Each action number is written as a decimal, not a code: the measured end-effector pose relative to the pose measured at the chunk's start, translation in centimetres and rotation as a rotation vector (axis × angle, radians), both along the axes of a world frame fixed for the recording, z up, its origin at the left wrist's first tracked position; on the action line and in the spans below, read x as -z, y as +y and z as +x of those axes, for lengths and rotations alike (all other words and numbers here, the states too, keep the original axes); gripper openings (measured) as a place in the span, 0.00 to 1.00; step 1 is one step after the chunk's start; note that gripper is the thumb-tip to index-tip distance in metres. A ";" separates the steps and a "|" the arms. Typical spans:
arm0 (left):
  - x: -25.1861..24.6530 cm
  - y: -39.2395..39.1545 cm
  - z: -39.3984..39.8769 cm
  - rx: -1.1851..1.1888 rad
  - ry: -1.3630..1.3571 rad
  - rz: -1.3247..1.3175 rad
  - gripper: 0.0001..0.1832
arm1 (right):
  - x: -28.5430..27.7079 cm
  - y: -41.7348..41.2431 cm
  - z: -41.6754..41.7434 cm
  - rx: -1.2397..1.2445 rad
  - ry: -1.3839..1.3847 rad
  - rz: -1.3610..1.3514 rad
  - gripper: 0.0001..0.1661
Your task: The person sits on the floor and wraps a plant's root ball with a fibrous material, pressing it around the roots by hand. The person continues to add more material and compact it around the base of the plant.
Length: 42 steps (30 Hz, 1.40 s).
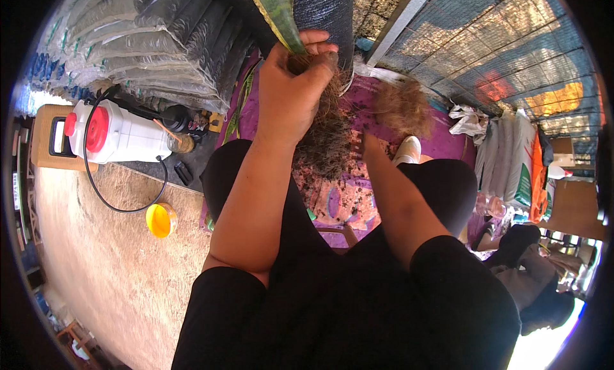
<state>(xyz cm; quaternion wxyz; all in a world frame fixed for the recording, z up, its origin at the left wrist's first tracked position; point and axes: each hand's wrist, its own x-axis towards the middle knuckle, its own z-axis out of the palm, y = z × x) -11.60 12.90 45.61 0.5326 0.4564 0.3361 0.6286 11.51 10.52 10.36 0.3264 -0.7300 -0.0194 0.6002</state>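
Observation:
My left hand [292, 89] grips the base of a snake plant, just below its green, yellow-edged leaf [280, 12]. Fine brown roots [336, 89] trail from under my fingers. Below them is a dark clump of matted roots and soil [326, 147]. My right hand [366, 147] is low beside this clump, fingers towards it; foreshortening hides whether it holds anything. A loose heap of brown fibre [405, 108] rests further right on the purple patterned sheet [362, 89], which is scattered with dark soil crumbs.
At left stand a white sprayer tank [136, 137] with a black hose and a yellow round container [161, 221]. Stacked plastic bags [168, 72] rise behind them. A mesh fence [470, 58] and upright sacks [520, 159] line the right. Another person [527, 269] is at lower right.

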 end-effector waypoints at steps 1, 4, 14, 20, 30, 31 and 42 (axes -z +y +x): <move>-0.1 0.0 0.2 0.007 0.022 -0.008 0.15 | 1.4 -1.6 -0.2 0.193 -0.003 -0.067 0.23; -0.5 -0.1 0.4 0.004 0.105 -0.056 0.15 | 6.4 -6.2 -1.9 0.411 -0.123 -0.219 0.19; 0.6 1.2 1.6 0.001 0.216 -0.215 0.16 | 14.5 -5.6 0.5 -1.621 -1.006 -0.397 0.16; 2.4 1.9 2.4 -0.001 0.357 -0.218 0.18 | 13.4 -0.3 -2.2 -0.781 -0.940 -0.251 0.19; 2.2 1.9 2.9 -0.011 0.343 -0.281 0.15 | 12.4 -2.6 -2.9 0.083 -0.068 0.064 0.19; 2.1 2.0 2.9 0.002 0.352 -0.254 0.15 | 12.8 -2.5 -2.5 0.094 -0.081 0.066 0.18; 2.6 1.5 2.4 0.042 0.263 -0.126 0.12 | 9.8 2.3 1.8 -1.154 -1.148 0.559 0.16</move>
